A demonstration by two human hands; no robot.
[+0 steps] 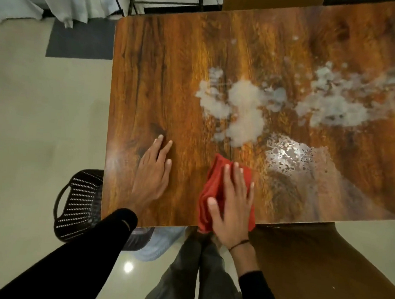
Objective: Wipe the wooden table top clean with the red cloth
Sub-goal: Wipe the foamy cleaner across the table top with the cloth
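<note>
The wooden table top fills the upper right of the head view. White powdery patches spread across its middle, and more white residue runs toward the right edge. A shiny wet smear lies below them. The red cloth sits crumpled at the table's near edge. My right hand presses flat on the red cloth, fingers spread. My left hand rests flat on bare wood to the left of the cloth, holding nothing.
A black perforated plastic chair stands at the table's near left corner. A dark mat lies on the floor to the left. A metal rack stands beyond the far edge. My legs are below the table edge.
</note>
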